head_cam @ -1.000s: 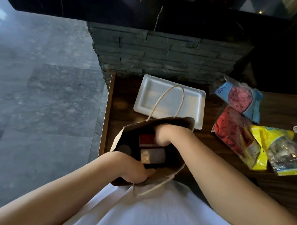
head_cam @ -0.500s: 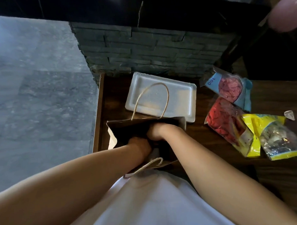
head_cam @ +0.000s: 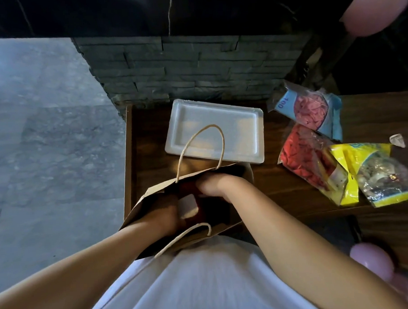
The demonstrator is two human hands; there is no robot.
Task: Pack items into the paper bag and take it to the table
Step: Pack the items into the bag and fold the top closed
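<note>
A brown paper bag [head_cam: 142, 203] with twine handles stands open at the near edge of the dark wooden table [head_cam: 281, 181], right in front of me. Both my hands are down inside it. My left hand [head_cam: 164, 214] is deep in the left side, next to a red item with a pale label [head_cam: 189, 205]. My right hand [head_cam: 213, 185] curls over the items at the far side; its fingers are hidden, so what it grips is unclear. Three packets lie to the right: a blue one [head_cam: 313, 112], a red one [head_cam: 308, 159] and a yellow one [head_cam: 376, 172].
A white foam tray [head_cam: 214, 130] lies just behind the bag. A dark stone wall [head_cam: 189, 66] backs the table. Grey tiled floor [head_cam: 46, 149] spreads to the left. Blurred pink shapes [head_cam: 374, 9] intrude at the top right and bottom right corners.
My left hand left the bag's near rim and went down inside. The bag has tipped and shifted slightly, and the view dropped closer over it.
</note>
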